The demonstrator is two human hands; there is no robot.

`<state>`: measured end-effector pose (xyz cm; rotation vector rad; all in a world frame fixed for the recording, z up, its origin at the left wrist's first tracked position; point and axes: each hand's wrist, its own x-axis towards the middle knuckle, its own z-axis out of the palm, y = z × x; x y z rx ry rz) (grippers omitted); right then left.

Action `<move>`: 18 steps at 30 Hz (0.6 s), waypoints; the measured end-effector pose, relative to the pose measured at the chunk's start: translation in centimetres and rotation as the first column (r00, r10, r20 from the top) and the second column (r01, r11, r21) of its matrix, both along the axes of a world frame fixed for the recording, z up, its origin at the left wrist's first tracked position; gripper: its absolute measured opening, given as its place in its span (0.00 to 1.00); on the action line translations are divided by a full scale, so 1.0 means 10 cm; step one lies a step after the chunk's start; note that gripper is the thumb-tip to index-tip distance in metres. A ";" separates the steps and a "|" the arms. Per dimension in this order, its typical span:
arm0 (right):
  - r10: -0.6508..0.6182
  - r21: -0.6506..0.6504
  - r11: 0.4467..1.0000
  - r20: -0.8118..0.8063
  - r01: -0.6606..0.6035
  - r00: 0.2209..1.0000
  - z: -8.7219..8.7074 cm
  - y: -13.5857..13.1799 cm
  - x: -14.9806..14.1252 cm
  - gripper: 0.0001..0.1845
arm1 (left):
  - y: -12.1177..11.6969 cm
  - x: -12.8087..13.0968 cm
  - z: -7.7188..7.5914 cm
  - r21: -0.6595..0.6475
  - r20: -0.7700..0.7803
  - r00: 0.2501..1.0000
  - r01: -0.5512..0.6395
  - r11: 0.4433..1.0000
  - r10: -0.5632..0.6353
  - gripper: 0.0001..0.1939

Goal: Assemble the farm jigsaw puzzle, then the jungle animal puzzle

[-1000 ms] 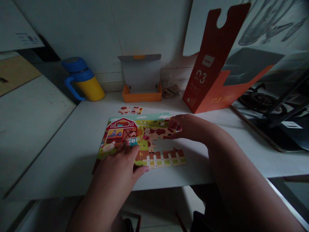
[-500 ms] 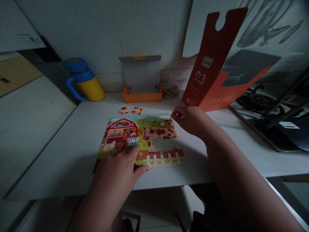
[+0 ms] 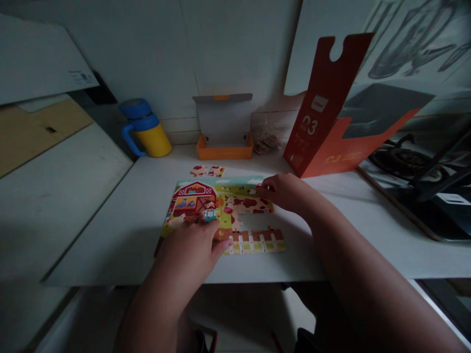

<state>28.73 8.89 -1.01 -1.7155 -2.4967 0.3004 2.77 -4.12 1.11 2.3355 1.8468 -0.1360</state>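
The puzzle (image 3: 225, 215) is seemingly being aligned by the right hand (image 3: 285, 190), its grip unclear; the left hand (image 3: 195, 240) is spread. Loose pieces (image 3: 199, 170) should be fitted next.

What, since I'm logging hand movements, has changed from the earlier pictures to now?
The right hand left the cow's rear end for the far right corner of the puzzle, then came slightly back toward the person. The left hand stayed on it; the two loose pieces stayed behind it.
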 end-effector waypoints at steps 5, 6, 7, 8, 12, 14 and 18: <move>-0.022 0.083 0.996 -0.029 0.024 0.999 0.00 0.00 -0.05 0.24 | 0.42 -0.20 0.21 0.006 0.066 0.998 0.024 1.000 -0.024 0.21; -0.025 0.095 0.995 -0.041 0.029 0.999 0.00 0.00 -0.06 0.25 | 0.58 -0.26 0.24 0.009 0.051 0.999 0.015 1.000 -0.016 0.20; -0.026 0.100 0.994 -0.051 0.031 0.998 -0.01 0.01 -0.07 0.25 | 0.76 -0.32 0.27 0.020 0.033 0.999 0.009 1.000 -0.010 0.20; -0.023 0.103 0.994 -0.057 0.029 0.998 -0.01 0.01 -0.07 0.25 | 0.96 -0.39 0.29 0.041 0.013 1.000 -0.008 0.999 0.008 0.19; -0.019 0.101 0.995 -0.070 0.026 0.997 -0.04 0.01 -0.08 0.24 | 1.69 -0.63 0.21 0.101 0.038 0.989 -0.146 0.984 0.143 0.10; -0.025 0.096 0.995 -0.077 0.032 0.997 -0.04 0.01 -0.08 0.23 | 1.90 -0.71 0.09 0.135 0.061 0.976 -0.215 0.967 0.209 0.11; -0.031 0.096 0.995 -0.087 0.040 0.996 -0.03 0.02 -0.08 0.23 | 1.96 -0.77 -0.20 0.204 0.078 0.962 -0.271 0.941 0.260 0.26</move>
